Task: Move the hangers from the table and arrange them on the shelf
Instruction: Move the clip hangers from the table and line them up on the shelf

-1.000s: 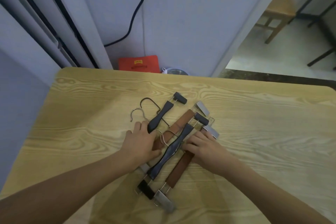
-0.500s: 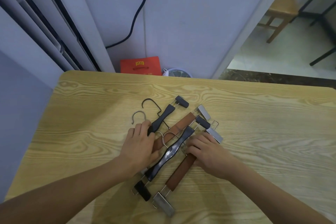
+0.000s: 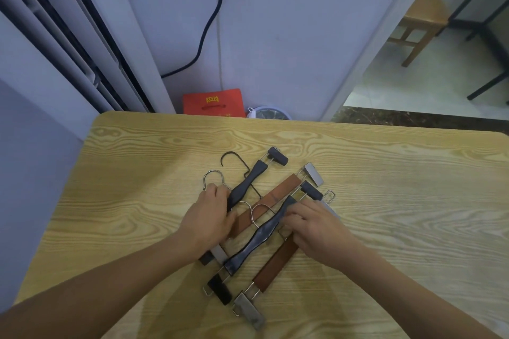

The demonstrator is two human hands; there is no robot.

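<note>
Hangers (image 3: 264, 231) on table (image 3: 399, 201), under left hand (image 3: 206, 220) and right hand (image 3: 316, 228).

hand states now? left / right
Left hand: resting on the pile of hangers; grip cannot be told.
Right hand: fingers on the hangers; grip cannot be told.

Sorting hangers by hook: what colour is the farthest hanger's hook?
Black, clearest in the head view.

Both forearms bare, no sleeves in view; hands (image 3: 209, 220) ungloved, no rings, no watch.
</note>
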